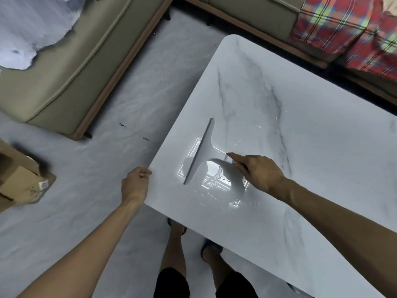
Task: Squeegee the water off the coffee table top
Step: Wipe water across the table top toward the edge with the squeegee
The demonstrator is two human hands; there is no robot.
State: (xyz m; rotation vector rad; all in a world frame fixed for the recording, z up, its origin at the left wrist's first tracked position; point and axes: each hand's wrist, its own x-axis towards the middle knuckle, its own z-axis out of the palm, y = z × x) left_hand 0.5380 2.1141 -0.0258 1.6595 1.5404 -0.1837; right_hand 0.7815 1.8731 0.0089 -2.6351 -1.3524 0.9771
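Observation:
The white marble-look coffee table (pixel 311 168) fills the right half of the view. A film of water (pixel 217 181) shines on it near its left corner, with a few droplets (pixel 258 126) farther in. A white squeegee (pixel 205 150) with a dark blade lies blade-down on the wet patch, its blade running diagonally. My right hand (pixel 260 173) is shut on the squeegee's handle, index finger stretched along it. My left hand (pixel 135 186) is curled at the table's left corner, thumb on the edge.
A beige sofa (pixel 64 78) stands at the upper left and a second one (pixel 247 7) at the top, with a red plaid blanket (pixel 343 24). A cardboard box (pixel 19 179) sits on the pale floor at left. My legs (pixel 176 254) stand by the near edge.

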